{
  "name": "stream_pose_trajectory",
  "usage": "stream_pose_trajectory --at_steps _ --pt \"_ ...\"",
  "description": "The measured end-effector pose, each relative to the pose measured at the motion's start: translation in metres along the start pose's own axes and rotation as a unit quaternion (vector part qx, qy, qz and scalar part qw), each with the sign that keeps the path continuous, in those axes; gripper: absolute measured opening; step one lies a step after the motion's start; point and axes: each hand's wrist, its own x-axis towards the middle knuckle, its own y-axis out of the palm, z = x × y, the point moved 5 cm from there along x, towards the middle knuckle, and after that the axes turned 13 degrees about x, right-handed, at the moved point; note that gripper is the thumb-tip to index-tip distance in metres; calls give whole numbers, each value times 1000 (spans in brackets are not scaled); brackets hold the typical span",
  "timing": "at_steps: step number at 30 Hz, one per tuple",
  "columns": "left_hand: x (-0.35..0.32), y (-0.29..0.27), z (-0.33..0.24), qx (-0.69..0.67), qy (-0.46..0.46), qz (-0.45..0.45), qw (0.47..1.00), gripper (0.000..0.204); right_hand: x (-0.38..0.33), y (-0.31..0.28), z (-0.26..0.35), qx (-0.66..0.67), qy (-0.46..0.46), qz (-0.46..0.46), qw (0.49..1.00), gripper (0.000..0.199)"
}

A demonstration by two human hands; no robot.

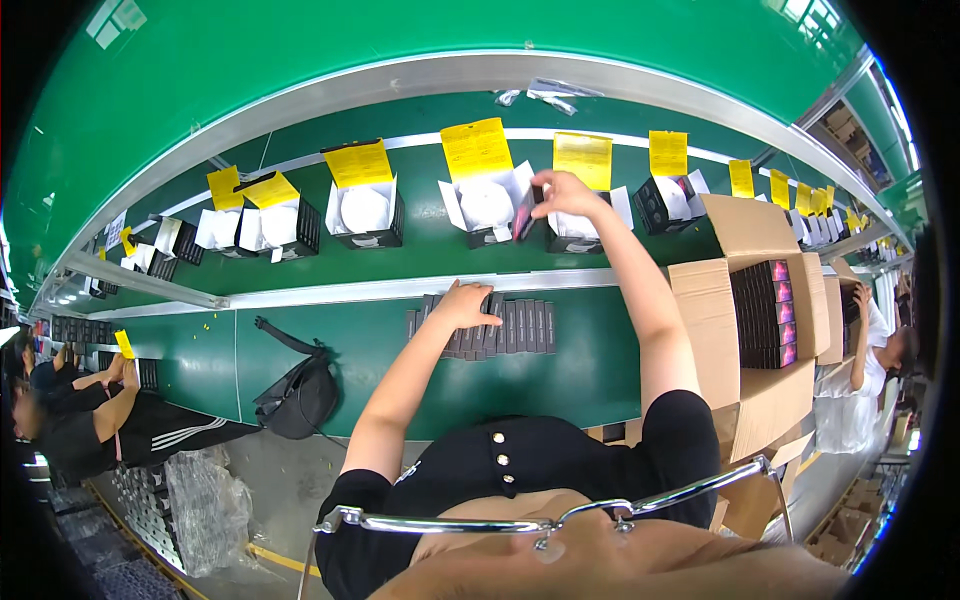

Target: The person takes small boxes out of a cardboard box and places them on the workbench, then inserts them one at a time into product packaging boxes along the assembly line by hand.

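Note:
My right hand (566, 196) reaches to the far side and pinches a small thin dark box (523, 217) with a pinkish printed face. That box is tilted at the right side of an open box (485, 236), which has a yellow lid flap and a round white item (487, 203) inside. My left hand (464, 307) is lower, on the row of small dark grey boxes (525, 327) standing side by side on the green bench. Its thumb and forefinger close around one small dark grey box (493, 304) of the row; its other fingertips are partly hidden.
More open boxes (364, 215) with yellow flaps line the far belt. At the right stands a large cardboard carton (703, 315) with stacked dark boxes (765, 315). A black bag (302, 392) lies left on the bench (200, 365). Other people work at both sides.

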Motion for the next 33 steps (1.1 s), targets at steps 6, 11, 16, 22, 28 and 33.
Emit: stream_pose_trajectory --at_steps 6,11,16,22,28,33 --pt "36 20 24 -72 18 211 975 79 79 20 -6 -318 -132 36 938 54" --pt "24 45 57 -85 -10 218 972 83 124 82 -40 -429 29 48 902 31" --pt "26 27 44 -103 37 235 966 84 87 72 -72 -525 -121 -175 824 21" --pt "-16 22 79 -76 9 36 996 84 35 159 1 -227 -46 -53 971 44" --pt "-57 0 80 -12 -18 -27 999 89 -52 257 -50 73 207 245 944 63" --pt "-83 -4 89 -18 -32 -118 992 87 -20 245 -39 172 227 254 924 41"
